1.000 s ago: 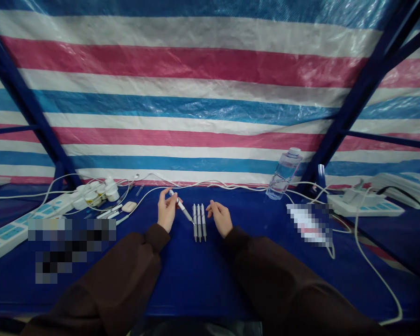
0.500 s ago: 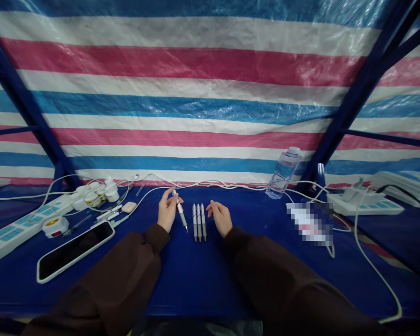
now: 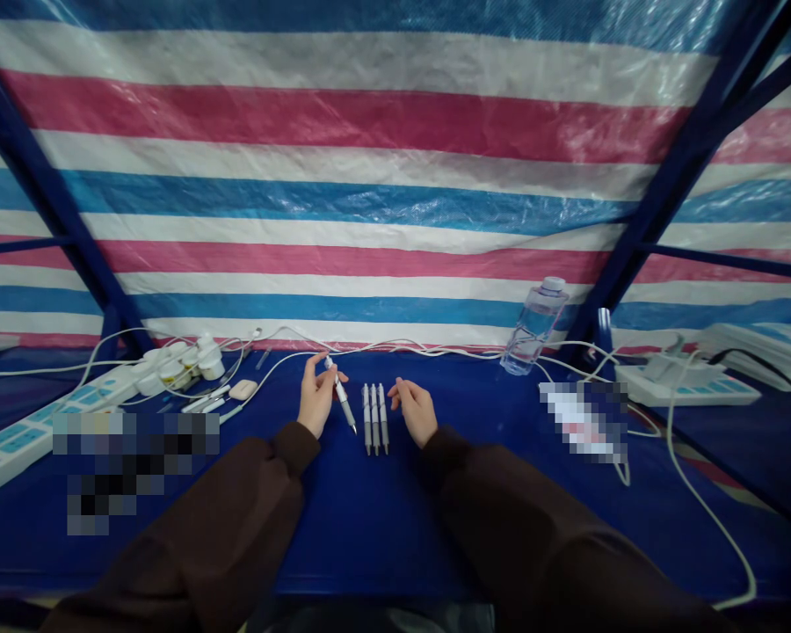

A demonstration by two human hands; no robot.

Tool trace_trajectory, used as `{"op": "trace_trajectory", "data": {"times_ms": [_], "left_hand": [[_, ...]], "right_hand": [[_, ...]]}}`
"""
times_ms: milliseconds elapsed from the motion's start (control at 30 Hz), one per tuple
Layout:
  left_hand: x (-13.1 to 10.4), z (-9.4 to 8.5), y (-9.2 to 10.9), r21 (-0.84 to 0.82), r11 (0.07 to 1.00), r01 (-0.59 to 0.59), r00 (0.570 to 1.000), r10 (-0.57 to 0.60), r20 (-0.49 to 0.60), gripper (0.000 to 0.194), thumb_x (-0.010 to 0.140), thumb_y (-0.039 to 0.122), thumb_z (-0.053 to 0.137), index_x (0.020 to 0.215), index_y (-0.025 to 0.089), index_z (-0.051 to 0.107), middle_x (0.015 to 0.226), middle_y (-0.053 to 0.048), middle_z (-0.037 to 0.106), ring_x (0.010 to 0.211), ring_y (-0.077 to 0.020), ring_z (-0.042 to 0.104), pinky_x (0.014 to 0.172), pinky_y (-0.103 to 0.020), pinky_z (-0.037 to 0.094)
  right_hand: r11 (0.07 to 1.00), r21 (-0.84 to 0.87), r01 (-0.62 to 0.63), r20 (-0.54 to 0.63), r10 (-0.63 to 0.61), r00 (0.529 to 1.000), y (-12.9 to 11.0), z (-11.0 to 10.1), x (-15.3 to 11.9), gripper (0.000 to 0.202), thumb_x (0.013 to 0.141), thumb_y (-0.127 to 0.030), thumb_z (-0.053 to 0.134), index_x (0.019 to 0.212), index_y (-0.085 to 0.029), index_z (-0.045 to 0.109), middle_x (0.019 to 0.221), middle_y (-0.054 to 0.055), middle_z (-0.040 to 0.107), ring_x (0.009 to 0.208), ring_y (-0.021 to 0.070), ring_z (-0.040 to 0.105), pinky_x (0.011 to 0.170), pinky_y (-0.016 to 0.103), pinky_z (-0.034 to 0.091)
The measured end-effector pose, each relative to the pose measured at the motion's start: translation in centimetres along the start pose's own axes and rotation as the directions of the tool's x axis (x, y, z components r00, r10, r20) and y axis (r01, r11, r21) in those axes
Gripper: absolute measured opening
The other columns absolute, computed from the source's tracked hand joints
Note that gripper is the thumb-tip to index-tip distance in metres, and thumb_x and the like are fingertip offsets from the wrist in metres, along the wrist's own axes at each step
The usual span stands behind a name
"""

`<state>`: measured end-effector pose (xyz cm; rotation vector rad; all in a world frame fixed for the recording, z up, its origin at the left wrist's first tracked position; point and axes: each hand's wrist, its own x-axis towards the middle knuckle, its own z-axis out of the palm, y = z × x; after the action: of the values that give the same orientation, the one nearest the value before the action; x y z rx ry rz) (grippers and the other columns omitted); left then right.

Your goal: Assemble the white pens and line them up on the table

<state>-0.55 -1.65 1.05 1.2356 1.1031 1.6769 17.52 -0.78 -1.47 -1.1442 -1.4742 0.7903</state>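
Observation:
My left hand is closed around the upper part of a white and grey pen. The pen slants with its tip down and to the right. Just right of it, three similar pens lie side by side on the blue tabletop, tips toward me. Beside the rightmost of them rests my right hand, its fingers loosely bent and a little apart, with nothing visible in them. Dark brown sleeves cover both wrists.
On the left lie a power strip with plugs, cables, a small white case and more pens. A clear bottle stands at back right, near another power strip. Striped sheeting hangs behind. Blurred patches hide some items.
The pen in my left hand has shifted slightly, its tip a little to the right and farther from me. My right hand and the three pens stay where they were.

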Motion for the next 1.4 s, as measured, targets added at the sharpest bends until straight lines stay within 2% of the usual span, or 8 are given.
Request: {"op": "trace_trajectory", "data": {"times_ms": [133,467,667,833,967,1100,1233,1400], "left_hand": [[0.0,0.0,-0.1,0.017,1.000,-0.001,0.999,0.001,0.052,0.039,0.078,0.042,0.056,0.107,0.019,0.043,0.069,0.001,0.061,0.046,-0.0096,0.053,0.046,-0.021,0.043],[-0.2,0.3,0.3,-0.011,0.997,0.075,0.991,-0.074,0.116,0.039,0.078,0.046,0.053,0.106,0.020,0.043,0.065,0.002,0.061,0.042,-0.0103,0.052,0.045,-0.024,0.044],[-0.2,0.4,-0.1,-0.015,0.990,0.140,0.984,-0.137,0.112,0.044,0.078,0.044,0.052,0.115,0.020,0.046,0.057,0.006,0.053,0.034,-0.0052,0.042,0.036,-0.017,0.031],[0.1,0.4,-0.3,-0.024,0.969,0.247,0.965,-0.243,0.098,0.046,0.077,0.031,0.049,0.118,0.013,0.047,0.051,0.007,0.047,0.031,-0.0041,0.035,0.033,-0.018,0.025],[0.0,0.4,-0.8,0.081,0.972,0.220,0.967,-0.228,0.112,0.052,0.074,0.023,0.048,0.124,0.010,0.042,0.057,0.005,0.052,0.032,-0.0046,0.039,0.036,-0.019,0.029],[-0.5,0.2,-1.1,0.314,0.934,0.169,0.967,-0.218,0.129,0.051,0.080,0.028,0.045,0.127,0.014,0.033,0.061,0.005,0.057,0.031,-0.0069,0.044,0.037,-0.020,0.033],[-0.8,0.2,-0.5,0.606,0.795,0.028,0.979,-0.146,0.146,0.033,0.085,0.034,0.042,0.111,0.014,0.042,0.054,0.002,0.058,0.044,-0.0136,0.055,0.048,-0.023,0.039],[-1.1,0.6,0.5,0.934,0.349,-0.075,0.982,-0.137,0.130,0.030,0.087,0.040,0.038,0.096,0.016,0.054,0.066,-0.006,0.065,0.067,-0.0215,0.064,0.060,-0.027,0.040]], "right_hand": [[1.000,-0.003,-0.005,0.002,0.005,1.000,-0.1,0.0,0.0,0.045,0.085,-0.052,0.036,0.064,-0.018,0.057,0.051,0.000,0.053,0.051,0.0128,0.048,0.055,0.025,0.036],[1.000,-0.009,-0.019,0.008,0.019,1.000,0.0,0.0,0.0,0.042,0.086,-0.049,0.037,0.063,-0.019,0.057,0.051,-0.001,0.053,0.051,0.0126,0.049,0.055,0.024,0.036],[1.000,-0.015,-0.008,0.002,0.008,1.000,0.0,0.0,-0.1,0.042,0.086,-0.048,0.037,0.064,-0.019,0.057,0.052,-0.001,0.053,0.052,0.0125,0.049,0.057,0.024,0.036],[1.000,-0.019,-0.005,0.004,0.005,1.000,-0.1,0.0,-0.2,0.042,0.086,-0.048,0.037,0.064,-0.019,0.057,0.052,-0.002,0.053,0.052,0.0124,0.049,0.057,0.024,0.036],[1.000,-0.026,-0.012,0.002,0.012,1.000,-0.3,-0.1,-0.2,0.042,0.086,-0.048,0.038,0.063,-0.019,0.057,0.051,-0.002,0.053,0.051,0.0123,0.048,0.056,0.024,0.037],[0.999,-0.036,-0.012,0.001,0.012,1.000,-0.2,0.0,-0.1,0.042,0.085,-0.048,0.038,0.063,-0.019,0.057,0.052,-0.002,0.053,0.051,0.0120,0.048,0.056,0.024,0.037],[0.999,-0.049,-0.012,0.003,0.012,1.000,0.1,0.1,0.0,0.043,0.085,-0.050,0.037,0.063,-0.019,0.057,0.052,-0.001,0.053,0.052,0.0126,0.049,0.056,0.024,0.037],[0.998,-0.065,-0.014,0.013,0.015,1.000,0.2,0.1,0.0,0.043,0.084,-0.051,0.037,0.063,-0.019,0.057,0.052,-0.001,0.054,0.053,0.0134,0.049,0.057,0.024,0.038]]}}
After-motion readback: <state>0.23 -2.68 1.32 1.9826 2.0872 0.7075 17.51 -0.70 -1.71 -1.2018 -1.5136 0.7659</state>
